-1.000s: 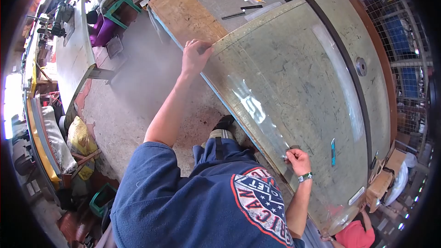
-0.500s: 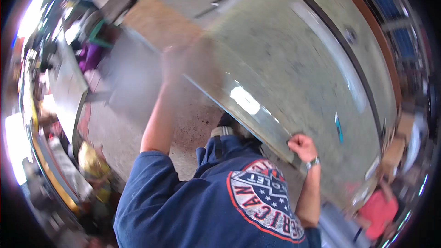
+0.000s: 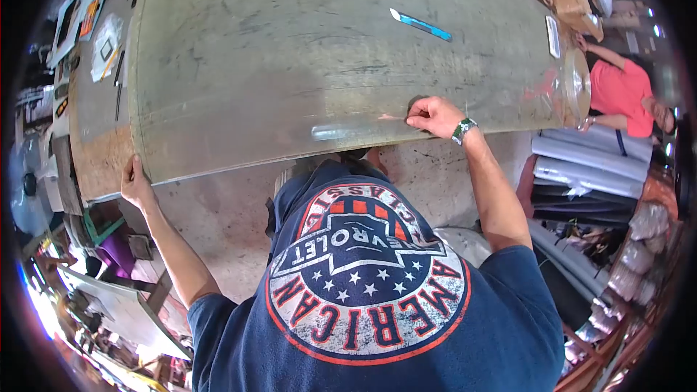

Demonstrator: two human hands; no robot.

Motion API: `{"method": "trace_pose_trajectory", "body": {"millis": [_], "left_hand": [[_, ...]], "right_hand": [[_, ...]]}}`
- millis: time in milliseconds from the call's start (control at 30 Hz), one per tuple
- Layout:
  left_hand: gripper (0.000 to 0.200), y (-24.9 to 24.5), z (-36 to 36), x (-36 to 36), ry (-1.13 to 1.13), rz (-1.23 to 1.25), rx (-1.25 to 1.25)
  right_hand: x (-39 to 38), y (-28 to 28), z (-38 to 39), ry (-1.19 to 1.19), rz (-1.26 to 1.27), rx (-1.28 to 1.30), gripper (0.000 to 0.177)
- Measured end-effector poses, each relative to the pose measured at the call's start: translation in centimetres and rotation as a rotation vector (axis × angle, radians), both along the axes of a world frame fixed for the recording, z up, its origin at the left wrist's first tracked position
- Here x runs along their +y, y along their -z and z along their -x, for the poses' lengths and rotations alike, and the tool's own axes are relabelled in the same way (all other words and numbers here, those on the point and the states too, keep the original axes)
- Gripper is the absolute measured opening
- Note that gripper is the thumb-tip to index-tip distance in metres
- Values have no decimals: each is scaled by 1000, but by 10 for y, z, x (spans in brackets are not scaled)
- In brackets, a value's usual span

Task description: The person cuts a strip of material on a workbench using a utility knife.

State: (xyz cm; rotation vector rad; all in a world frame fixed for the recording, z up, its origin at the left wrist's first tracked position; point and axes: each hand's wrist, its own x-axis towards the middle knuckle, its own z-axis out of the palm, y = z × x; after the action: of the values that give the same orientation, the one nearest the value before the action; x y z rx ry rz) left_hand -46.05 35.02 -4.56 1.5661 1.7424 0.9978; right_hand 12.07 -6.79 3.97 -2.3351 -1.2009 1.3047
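Observation:
A long worktable (image 3: 254, 51) with a scuffed, greenish, shiny covering stretches before me. My left hand (image 3: 138, 185) is at its near edge on the left, beside the covering's corner. Its fingers are pressed together there; whatever lies between them is hidden. Farther right, my right hand (image 3: 435, 117) pinches a small dark flat piece (image 3: 416, 103) just above the surface by the near edge. A glossy clear strip (image 3: 330, 132) catches light left of that hand. Beyond it lies a turquoise utility knife (image 3: 422, 25), apart from both hands.
On the table's left end are a clear plastic packet (image 3: 107, 47) and a thin dark rod (image 3: 119, 76). A white phone-like object (image 3: 553, 36) lies at the right end, near a person in a red shirt (image 3: 623, 94). Wrapped rolls (image 3: 592, 160) are stacked at right.
My view has turned, bringing the table across in front of me. My left hand, blurred before, now rests at the left edge. My right hand still holds the dark piece.

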Motion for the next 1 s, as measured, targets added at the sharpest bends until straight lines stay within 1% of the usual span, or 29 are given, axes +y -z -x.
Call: {"method": "trace_pose_trajectory", "body": {"millis": [67,100,333,500,600,667,867,1000], "left_hand": [[31,4,6,3,-2,1,-22],[29,5,6,4,-8,7,-29],[27,20,16,14,10,23,-154],[28,26,25,20,19,15,-136],[28,25,24,20,1,50,-177],[28,24,25,20,2,44,-145],[29,26,26,23,29,35,-175],[29,29,30,26,46,31,-192]], "right_hand": [[2,-3,4,-23,-5,-73,25],[4,-4,5,-5,27,-70,28],[-7,4,-9,-19,27,-153,26],[-21,9,-26,9,-8,-124,27],[-24,11,-29,0,-31,-143,28],[-26,15,-30,-7,-68,-148,28],[-25,16,-33,-4,-60,-137,30],[-20,8,-31,13,32,-152,31]]}}
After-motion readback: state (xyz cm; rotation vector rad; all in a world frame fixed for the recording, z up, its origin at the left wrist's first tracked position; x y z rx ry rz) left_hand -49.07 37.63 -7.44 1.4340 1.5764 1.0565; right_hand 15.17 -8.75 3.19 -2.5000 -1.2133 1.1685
